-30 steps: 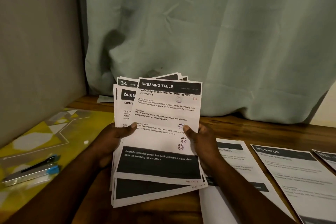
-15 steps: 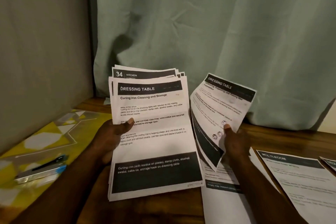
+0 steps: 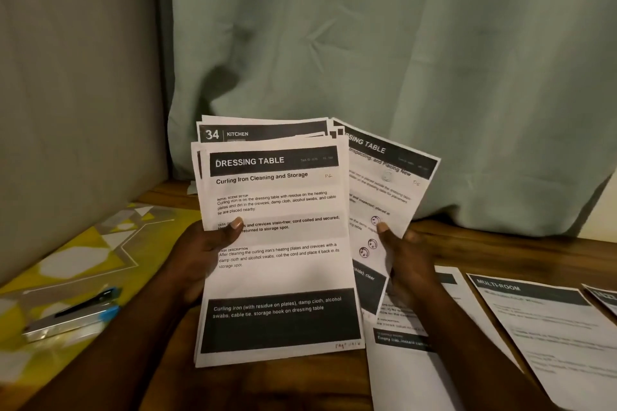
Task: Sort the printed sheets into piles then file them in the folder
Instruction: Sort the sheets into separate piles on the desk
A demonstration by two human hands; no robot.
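stage: sorting, early | left hand (image 3: 200,253) grip: clamps unsorted stack (image 3: 277,243) above bench (image 3: 500,243) | right hand (image 3: 405,260) grip: pinches one Dressing Table sheet (image 3: 384,190) | few piles (image 3: 547,320) at right edge | filing not begun, folder unseen

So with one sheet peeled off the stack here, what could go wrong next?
1. The left hand pinches the fanned stack on one edge only; sheets could slip out of order.
2. The loose Dressing Table sheet in the right hand could land on the wrong pile, such as the Multi-Room sheet, since the table piles lie close together.
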